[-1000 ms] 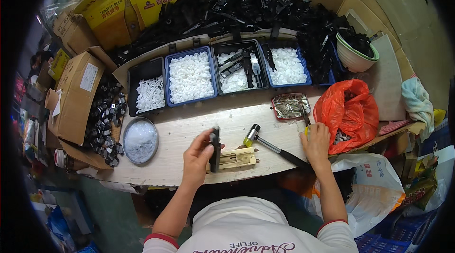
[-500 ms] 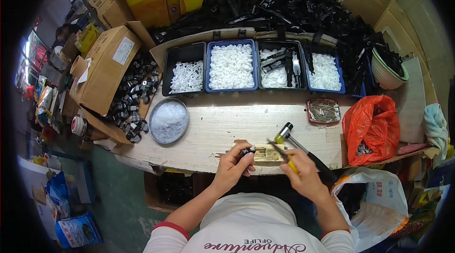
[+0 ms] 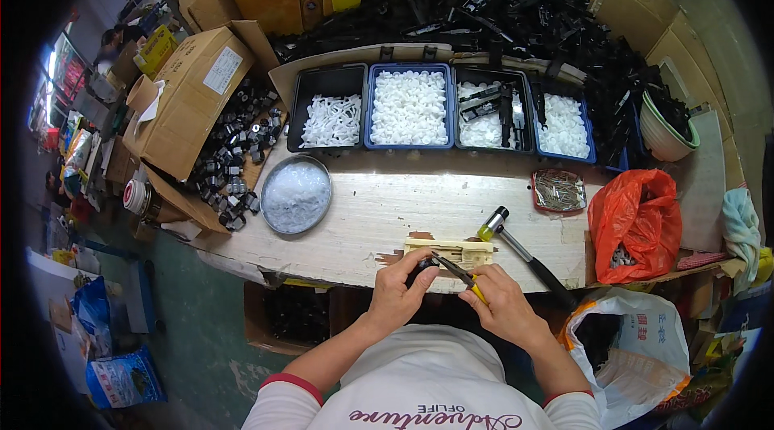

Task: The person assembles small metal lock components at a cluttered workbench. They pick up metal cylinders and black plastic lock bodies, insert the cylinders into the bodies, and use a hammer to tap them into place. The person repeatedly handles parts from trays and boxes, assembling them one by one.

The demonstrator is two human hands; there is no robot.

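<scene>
My left hand (image 3: 392,294) pinches a small black part (image 3: 422,270) just in front of the table's near edge. In my right hand (image 3: 501,306) is a pair of pliers (image 3: 456,270) with yellow handles. The dark jaws reach left to the black part and seem to meet its upper side; whether they grip it I cannot tell. Right behind my hands a cream-coloured block with slots (image 3: 476,251) lies on the table. A hammer (image 3: 520,249) with a black grip and a yellow-and-black head rests to its right.
A round metal dish (image 3: 330,195) of whitish material stands left. Behind it are a black bin (image 3: 326,79) and a blue bin (image 3: 409,146) of white pieces. A red tray of pins (image 3: 534,196), a red plastic bag (image 3: 637,216) and heaped black parts (image 3: 516,15) lie around.
My right hand has moved left with the pliers, bringing their jaws to the black part. The left hand keeps its hold. The whole view has shifted slightly.
</scene>
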